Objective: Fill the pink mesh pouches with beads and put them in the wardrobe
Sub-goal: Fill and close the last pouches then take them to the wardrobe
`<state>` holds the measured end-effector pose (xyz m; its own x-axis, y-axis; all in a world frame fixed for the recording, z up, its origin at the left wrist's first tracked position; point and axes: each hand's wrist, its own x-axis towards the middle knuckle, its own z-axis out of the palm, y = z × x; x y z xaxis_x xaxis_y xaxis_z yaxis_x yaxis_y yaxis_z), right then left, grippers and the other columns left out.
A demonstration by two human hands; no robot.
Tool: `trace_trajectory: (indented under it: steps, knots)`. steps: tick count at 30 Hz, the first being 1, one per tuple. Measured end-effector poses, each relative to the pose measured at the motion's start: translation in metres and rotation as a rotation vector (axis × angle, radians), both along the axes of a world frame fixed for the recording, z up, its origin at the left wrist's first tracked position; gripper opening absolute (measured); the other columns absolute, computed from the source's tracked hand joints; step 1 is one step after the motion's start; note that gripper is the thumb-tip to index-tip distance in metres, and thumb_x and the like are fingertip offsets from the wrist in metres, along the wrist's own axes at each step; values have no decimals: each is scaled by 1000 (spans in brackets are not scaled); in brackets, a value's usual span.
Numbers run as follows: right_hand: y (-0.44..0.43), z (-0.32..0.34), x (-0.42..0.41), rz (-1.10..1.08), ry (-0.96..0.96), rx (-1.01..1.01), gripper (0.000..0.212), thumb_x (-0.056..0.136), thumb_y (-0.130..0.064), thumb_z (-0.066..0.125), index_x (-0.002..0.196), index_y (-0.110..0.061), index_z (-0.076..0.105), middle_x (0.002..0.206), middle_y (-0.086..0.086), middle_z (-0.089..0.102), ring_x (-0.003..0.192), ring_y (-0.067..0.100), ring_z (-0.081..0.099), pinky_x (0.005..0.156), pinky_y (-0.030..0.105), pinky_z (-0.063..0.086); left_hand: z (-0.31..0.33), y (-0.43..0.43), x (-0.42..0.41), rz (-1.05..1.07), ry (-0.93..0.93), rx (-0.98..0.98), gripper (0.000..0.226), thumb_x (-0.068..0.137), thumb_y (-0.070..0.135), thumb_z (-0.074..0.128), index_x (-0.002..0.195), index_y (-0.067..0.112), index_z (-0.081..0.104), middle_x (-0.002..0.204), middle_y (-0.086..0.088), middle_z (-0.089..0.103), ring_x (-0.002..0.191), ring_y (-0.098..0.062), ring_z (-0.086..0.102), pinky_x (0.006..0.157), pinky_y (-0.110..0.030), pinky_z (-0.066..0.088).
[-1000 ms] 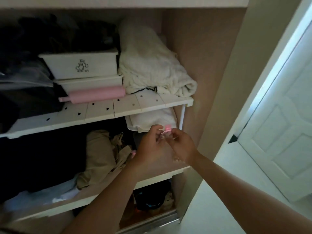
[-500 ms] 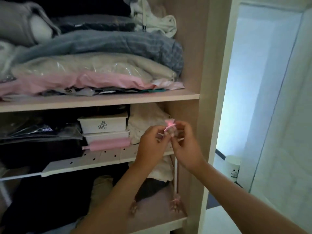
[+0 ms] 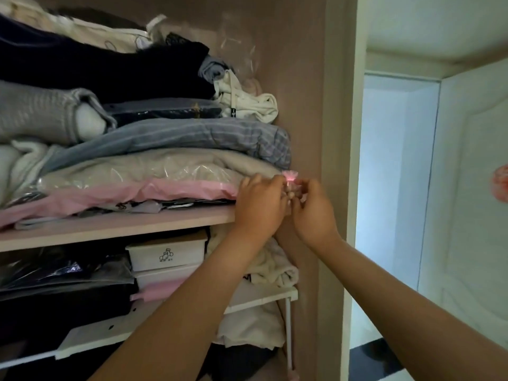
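Note:
A small pink mesh pouch [image 3: 291, 179] sits between my two hands at the right end of the wooden wardrobe shelf [image 3: 115, 226], level with the stack of folded clothes. My left hand [image 3: 261, 207] pinches it from the left, fingers curled. From the right, my right hand [image 3: 313, 213] pinches it too. Only the pouch's gathered pink top shows; its body is hidden by my fingers.
Folded clothes [image 3: 165, 149] fill the shelf nearly to the wardrobe's right side panel [image 3: 330, 133]. Below are white boxes [image 3: 167, 253], a pink roll and a white rack shelf [image 3: 264, 298]. An open white door and doorway lie to the right.
Both hands have lifted the pouch from the lower rack level up to the wooden shelf with the folded clothes. The view has tilted upward with them.

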<state>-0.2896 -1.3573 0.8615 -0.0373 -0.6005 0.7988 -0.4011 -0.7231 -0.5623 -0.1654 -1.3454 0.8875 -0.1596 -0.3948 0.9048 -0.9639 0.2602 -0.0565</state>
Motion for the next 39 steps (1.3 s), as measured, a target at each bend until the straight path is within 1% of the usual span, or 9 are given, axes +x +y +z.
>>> trace_trajectory:
  steps: [5,11,15,19,24,27,30,36,39]
  knots:
    - [-17,19,5,-79,-5,95,11,96,-9,57,106,-14,57,96,-2,61,86,15,59,69,22,39,13,-28,6,71,-217,-18,18,79,27,65,97,21,65,78,-2,70,85,-28,57,79,-39,33]
    - [-35,31,5,-216,141,252,16,93,0,59,100,3,73,99,20,75,95,30,69,72,23,41,5,-51,14,38,-283,103,19,86,34,63,98,22,73,90,-4,71,91,-30,56,87,-42,39]
    - [-48,31,1,-356,238,263,17,92,-4,59,102,0,72,108,20,70,98,35,68,81,30,48,-4,-58,14,56,-378,143,33,89,37,52,107,20,74,105,-2,70,110,-29,54,118,-46,12]
    - [-50,18,1,-480,468,149,23,91,-22,62,111,-16,72,116,9,60,92,32,67,75,36,54,-10,-58,14,30,-419,157,44,93,36,43,126,17,64,124,0,65,128,-27,44,121,-48,-4]
    - [-57,7,-5,-505,615,155,32,99,-30,47,123,-25,67,116,8,68,96,30,69,74,32,51,-14,-57,12,-95,-415,108,47,81,24,46,120,9,67,126,-9,65,119,-31,54,111,-40,27]
    - [-58,9,-5,-495,603,181,34,99,-28,46,127,-25,64,120,8,67,99,31,69,79,34,54,-23,-61,10,-132,-377,247,58,84,20,43,140,7,52,150,-10,46,137,-28,42,116,-41,25]
    - [-59,9,-6,-410,664,156,45,98,-29,47,143,-27,51,127,6,67,103,33,69,85,40,57,-25,-67,7,-153,-319,382,65,86,15,51,149,6,38,155,-11,37,143,-25,33,118,-39,28]
    - [-61,6,-16,-309,696,214,52,98,-28,48,150,-27,44,129,10,67,107,34,67,90,39,54,-15,-61,4,-224,-222,475,51,89,20,52,139,10,49,150,-6,43,137,-24,41,102,-40,46]
    - [-50,-5,-16,-266,551,116,48,97,-24,48,145,-19,49,132,11,60,98,35,67,77,37,53,-22,-50,7,-304,-167,337,43,91,19,50,133,11,56,148,-6,48,137,-23,42,110,-40,40]
